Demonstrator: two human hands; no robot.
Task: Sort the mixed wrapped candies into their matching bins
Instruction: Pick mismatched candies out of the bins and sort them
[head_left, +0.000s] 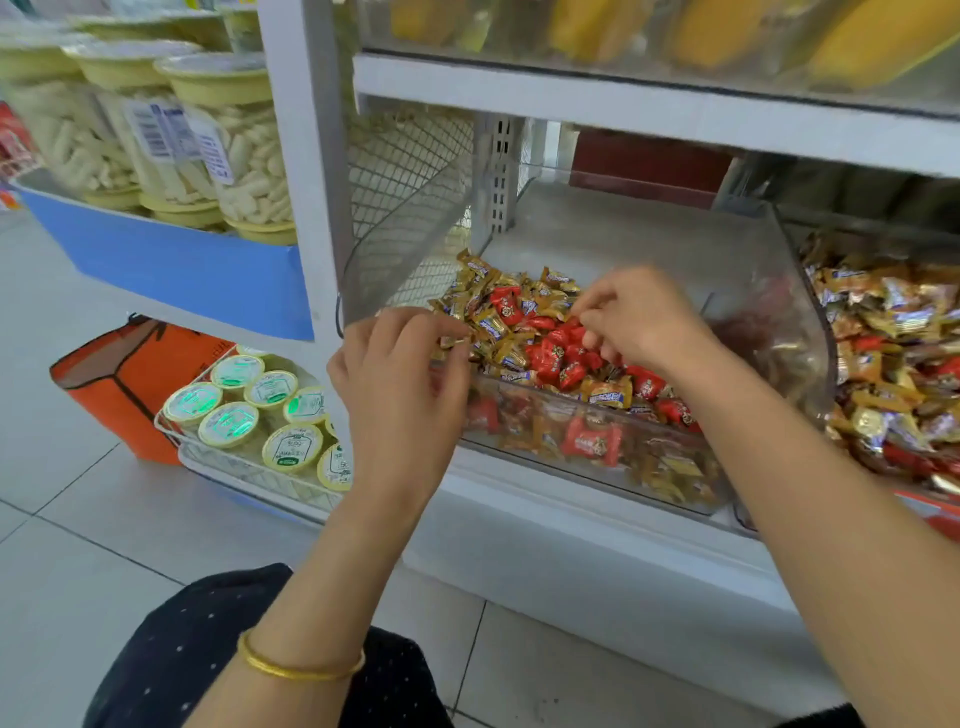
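the clear bin (597, 467) on the shelf (571, 551) holds gold candies (491, 326) mixed with red candies (545, 359). at the bin's front left corner the left hand (400, 384) pinches a gold candy (454, 341). over the bin's middle the right hand (644, 322) curls its fingers into the red candies; i cannot tell whether it grips one.

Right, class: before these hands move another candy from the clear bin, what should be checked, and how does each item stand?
1. Left hand pinches a gold-wrapped candy: ok.
2. Right hand firmly holds one of the red candies: cannot tell.
3. Clear bin open, reachable: ok.
4. Bin holds one kind: not ok; red lies among gold.
5. Neighbouring pile is one kind: not ok, mixed.
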